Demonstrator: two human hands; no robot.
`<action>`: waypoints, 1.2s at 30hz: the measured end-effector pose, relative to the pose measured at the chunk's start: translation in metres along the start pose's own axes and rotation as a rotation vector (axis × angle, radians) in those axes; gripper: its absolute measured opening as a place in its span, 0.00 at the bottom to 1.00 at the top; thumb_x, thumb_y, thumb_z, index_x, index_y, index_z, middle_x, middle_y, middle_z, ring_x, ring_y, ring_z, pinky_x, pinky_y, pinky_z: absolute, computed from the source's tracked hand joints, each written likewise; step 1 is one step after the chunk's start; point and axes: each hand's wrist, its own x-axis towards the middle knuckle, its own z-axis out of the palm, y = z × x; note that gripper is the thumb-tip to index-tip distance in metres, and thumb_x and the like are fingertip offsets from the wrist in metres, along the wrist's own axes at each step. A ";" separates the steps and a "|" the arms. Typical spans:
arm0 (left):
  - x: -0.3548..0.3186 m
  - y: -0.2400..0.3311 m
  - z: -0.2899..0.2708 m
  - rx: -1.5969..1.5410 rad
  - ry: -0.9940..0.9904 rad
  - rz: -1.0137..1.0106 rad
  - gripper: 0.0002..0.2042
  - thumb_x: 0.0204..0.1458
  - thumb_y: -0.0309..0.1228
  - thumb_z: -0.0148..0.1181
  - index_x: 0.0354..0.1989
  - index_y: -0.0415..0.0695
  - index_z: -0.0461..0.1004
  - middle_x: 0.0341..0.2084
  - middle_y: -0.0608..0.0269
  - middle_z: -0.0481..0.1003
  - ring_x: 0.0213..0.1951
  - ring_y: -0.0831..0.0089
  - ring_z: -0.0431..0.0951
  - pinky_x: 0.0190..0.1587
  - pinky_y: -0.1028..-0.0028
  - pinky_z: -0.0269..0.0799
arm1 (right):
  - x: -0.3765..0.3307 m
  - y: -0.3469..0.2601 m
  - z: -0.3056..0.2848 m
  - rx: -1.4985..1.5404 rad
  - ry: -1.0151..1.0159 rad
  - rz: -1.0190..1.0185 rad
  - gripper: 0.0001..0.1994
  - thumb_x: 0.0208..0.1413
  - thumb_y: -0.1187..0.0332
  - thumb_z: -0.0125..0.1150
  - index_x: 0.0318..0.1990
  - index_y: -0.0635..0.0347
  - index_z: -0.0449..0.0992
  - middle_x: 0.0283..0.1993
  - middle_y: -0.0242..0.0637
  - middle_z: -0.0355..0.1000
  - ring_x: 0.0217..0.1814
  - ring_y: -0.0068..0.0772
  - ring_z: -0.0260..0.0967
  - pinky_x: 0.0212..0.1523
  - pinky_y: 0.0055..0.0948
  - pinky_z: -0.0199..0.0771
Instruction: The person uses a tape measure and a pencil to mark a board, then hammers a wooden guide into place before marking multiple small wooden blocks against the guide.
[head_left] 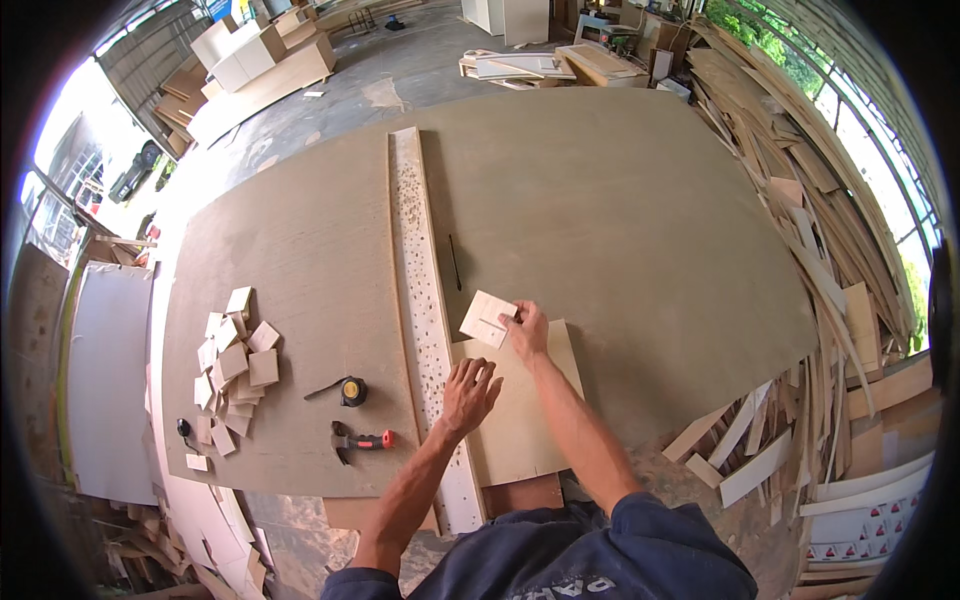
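Note:
A pale square wooden block [488, 318] with a dark line or slot across it is pinched in my right hand [526, 328], tilted above the table. My left hand [470, 396] lies near it, palm down, fingers loosely apart, over the seam between a light plywood panel [530, 420] and a long white strip [412, 230] speckled with dark holes or spots. It appears to hold nothing. The panel lies flat under both forearms. Left of the strip rest a claw hammer [362, 440] with a red-and-black handle and a tape measure [352, 391]. A heap of similar square blocks [236, 362] sits farther left.
The broad brown worktable [620, 220] spans the middle. A thin dark stick-like tool [455, 262] lies just right of the strip. Offcuts and long boards [800, 230] are piled along the right side. White cabinets [250, 58] stand at the far left, and a white panel [108, 380] leans nearer left.

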 end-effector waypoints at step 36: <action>0.082 -0.117 -0.011 0.277 -0.826 -0.232 0.59 0.36 0.59 0.73 0.72 0.36 0.51 0.74 0.51 0.50 0.74 0.45 0.47 0.73 0.47 0.45 | -0.005 0.023 0.033 -0.815 -0.084 -0.272 0.23 0.51 0.63 0.70 0.57 0.54 0.79 0.46 0.35 0.71 0.53 0.35 0.69 0.56 0.47 0.57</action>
